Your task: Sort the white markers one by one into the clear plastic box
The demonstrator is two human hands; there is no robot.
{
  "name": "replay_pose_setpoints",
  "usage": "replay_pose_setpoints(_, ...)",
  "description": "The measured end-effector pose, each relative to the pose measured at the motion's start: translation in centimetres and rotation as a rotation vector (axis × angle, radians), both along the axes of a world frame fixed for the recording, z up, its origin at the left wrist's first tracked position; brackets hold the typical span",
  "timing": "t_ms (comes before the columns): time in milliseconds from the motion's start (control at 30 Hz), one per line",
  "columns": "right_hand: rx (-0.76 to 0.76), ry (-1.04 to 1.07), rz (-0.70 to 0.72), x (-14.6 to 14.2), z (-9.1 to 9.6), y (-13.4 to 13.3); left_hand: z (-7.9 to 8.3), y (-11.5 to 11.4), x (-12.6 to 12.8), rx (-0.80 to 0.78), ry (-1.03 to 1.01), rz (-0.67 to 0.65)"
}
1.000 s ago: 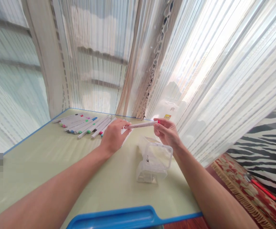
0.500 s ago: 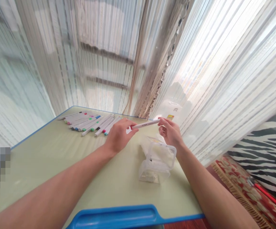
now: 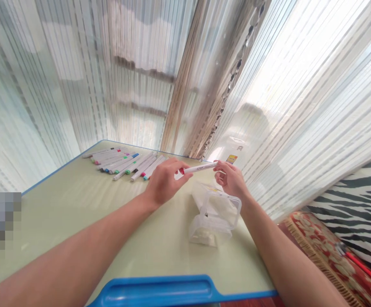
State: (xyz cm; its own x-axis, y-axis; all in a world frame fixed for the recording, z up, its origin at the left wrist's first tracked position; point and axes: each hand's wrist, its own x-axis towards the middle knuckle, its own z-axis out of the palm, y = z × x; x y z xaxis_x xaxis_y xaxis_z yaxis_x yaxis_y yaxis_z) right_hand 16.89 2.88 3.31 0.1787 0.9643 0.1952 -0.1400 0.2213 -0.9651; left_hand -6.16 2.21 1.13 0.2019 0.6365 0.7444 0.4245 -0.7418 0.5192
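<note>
A white marker [image 3: 200, 168] with a red end is held level above the table between both hands. My left hand [image 3: 166, 181] pinches its red end, fingers curled. My right hand [image 3: 232, 179] pinches the other end. Just below the right hand lies a clear plastic box [image 3: 214, 215] on its side, its open mouth facing me. A row of several white markers with coloured caps [image 3: 124, 161] lies at the far left of the pale green table [image 3: 76, 200].
Sheer striped curtains hang close behind the table on the far and right sides. A blue plastic handle edge [image 3: 159, 290] sits at the near table edge. A patterned rug [image 3: 326, 256] and a zebra-print surface [image 3: 358, 204] are at the right.
The marker's red end now shows at my left hand, where earlier a red tip was at my right hand. Both hands stay over the box; the view has shifted slightly.
</note>
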Motion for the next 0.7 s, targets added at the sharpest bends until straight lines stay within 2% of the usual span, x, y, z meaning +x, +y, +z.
replay_pose_setpoints(233,0.147,0.051,0.094,-0.1,0.2,-0.4,-0.4,0.6,-0.4,-0.09,0.058,0.056)
replay_pose_setpoints(433,0.175,0.028,0.127,-0.3,0.4,-0.7,-0.5,0.9,-0.6,-0.096,0.053,0.072)
replay_pose_setpoints(567,0.129,0.022,0.081,-0.3,0.5,-0.6,-0.3,0.7,-0.6,-0.038,0.016,0.066)
replay_pose_setpoints(700,-0.012,-0.006,0.024,-0.1,0.2,-0.2,0.2,-0.1,-0.1,0.056,0.003,-0.026)
